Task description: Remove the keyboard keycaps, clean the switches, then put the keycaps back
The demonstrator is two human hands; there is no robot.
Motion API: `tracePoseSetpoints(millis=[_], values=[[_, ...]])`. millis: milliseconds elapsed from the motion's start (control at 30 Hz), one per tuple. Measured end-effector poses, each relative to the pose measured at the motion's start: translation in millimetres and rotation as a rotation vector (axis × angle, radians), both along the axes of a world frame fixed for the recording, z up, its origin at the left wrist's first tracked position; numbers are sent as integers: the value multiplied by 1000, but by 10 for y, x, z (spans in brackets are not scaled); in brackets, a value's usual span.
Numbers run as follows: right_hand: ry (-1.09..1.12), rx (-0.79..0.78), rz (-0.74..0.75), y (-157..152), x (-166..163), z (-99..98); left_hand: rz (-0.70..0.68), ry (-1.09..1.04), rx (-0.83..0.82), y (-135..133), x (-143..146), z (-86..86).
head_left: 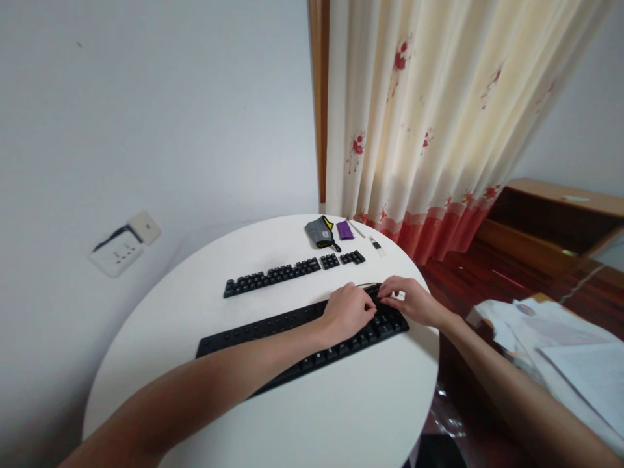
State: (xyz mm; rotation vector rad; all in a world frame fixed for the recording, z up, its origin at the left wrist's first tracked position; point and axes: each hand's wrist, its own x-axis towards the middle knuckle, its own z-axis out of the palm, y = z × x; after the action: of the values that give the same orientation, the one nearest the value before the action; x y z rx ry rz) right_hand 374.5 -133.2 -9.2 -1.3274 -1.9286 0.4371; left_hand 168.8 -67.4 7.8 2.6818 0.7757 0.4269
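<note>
A black keyboard [273, 328] lies across the round white table [341, 416]. My left hand [347, 311] rests knuckles-up on the keyboard's right part, fingers curled toward its far edge. My right hand [412, 300] meets it from the right, fingertips pinched at the keyboard's far right corner; what they pinch is too small to tell. Beyond the keyboard, rows of loose black keycaps [273, 275] are laid out in a line, with two smaller groups [341, 259] at their right end.
A grey pouch [320, 232], a purple cloth [345, 229], a thin stick [357, 228] and a small tool [376, 244] lie at the table's far edge. A flowered curtain [439, 130] hangs behind. Papers [560, 344] are stacked at right. A wall socket [117, 253] is at left.
</note>
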Motion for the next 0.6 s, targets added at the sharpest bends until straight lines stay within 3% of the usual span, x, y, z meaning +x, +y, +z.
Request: tracePoseSetpoints(millis=[200,600], values=[[0,-61,34,-112,-80,-4,-25,21,57,-71,-25,28],[-129,-1,74,-138,-76,-65,-135,81,253,-175,-58,57]])
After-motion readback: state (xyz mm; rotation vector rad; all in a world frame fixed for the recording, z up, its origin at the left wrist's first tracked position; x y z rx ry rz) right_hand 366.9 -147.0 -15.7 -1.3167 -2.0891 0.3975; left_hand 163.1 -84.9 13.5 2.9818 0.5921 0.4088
